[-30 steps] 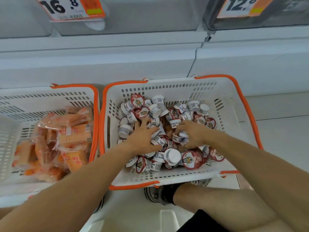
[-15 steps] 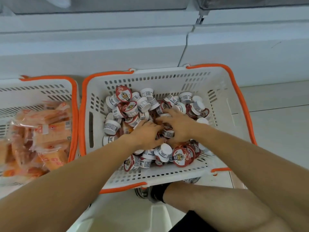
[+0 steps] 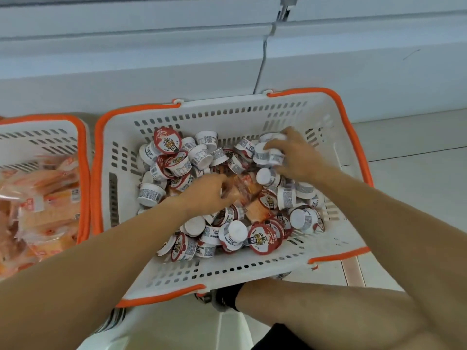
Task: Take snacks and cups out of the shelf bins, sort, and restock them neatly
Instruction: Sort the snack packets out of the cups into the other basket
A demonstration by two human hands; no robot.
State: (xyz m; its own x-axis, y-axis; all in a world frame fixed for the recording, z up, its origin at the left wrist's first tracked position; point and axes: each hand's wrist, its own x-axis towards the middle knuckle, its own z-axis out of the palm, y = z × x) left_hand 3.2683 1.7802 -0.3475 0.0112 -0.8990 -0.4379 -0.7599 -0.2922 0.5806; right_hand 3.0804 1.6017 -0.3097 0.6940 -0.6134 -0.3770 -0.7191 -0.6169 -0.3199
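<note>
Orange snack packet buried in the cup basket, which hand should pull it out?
Left. The left hand already touches the orange packet and lies nearer the snack basket; the right hand grips cups.

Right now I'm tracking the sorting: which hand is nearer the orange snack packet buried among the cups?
Left. The left hand reaches into the pile right at the orange snack packet, touching it. The right hand is farther back, gripping white cups.

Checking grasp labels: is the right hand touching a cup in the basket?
Touching. The head view shows the right hand with fingers wrapped over a white cup at the back right of the basket.
</note>
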